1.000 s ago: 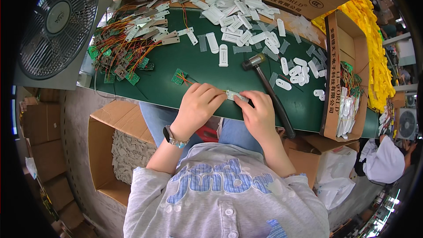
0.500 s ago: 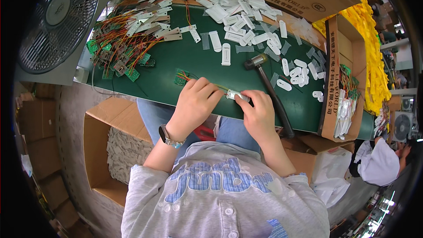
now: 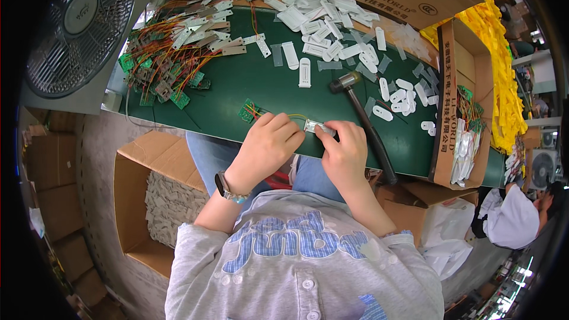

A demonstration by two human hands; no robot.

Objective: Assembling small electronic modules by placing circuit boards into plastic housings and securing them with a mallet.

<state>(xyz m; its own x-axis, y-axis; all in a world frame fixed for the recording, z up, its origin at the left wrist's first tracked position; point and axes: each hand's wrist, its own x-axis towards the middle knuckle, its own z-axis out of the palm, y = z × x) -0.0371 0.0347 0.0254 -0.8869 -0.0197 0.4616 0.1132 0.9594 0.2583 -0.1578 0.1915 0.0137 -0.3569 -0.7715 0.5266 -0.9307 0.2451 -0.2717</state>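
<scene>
Near the front edge of the table, my right hand [image 3: 345, 147] grips a small white plastic housing [image 3: 312, 125], its thumb pressed on top. My left hand [image 3: 271, 140] is beside the housing's left end, fingers curled together over thin coloured wires [image 3: 296, 115]; the fingertips' exact hold is partly hidden. One yellow wire arches above the fingers to the housing. Just beyond my left hand, a green circuit board [image 3: 248, 111] lies on the table with the wires joined to it. A black-handled hammer [image 3: 372, 130] rests right of my right hand.
Wired boards with metal strips [image 3: 172, 65] are heaped at the left, near a fan [image 3: 80, 15]. White plastic covers [image 3: 323, 24] pile up at the back. Small white oval pieces [image 3: 403, 98] lie right of the hammer, beside a cardboard box [image 3: 441, 106]. Another box [image 3: 133, 201] stands below left.
My left hand has shifted slightly right and down, toward the housing. The circuit board has turned a little, and the yellow wire bows higher. My right hand stays nearly still on the housing.
</scene>
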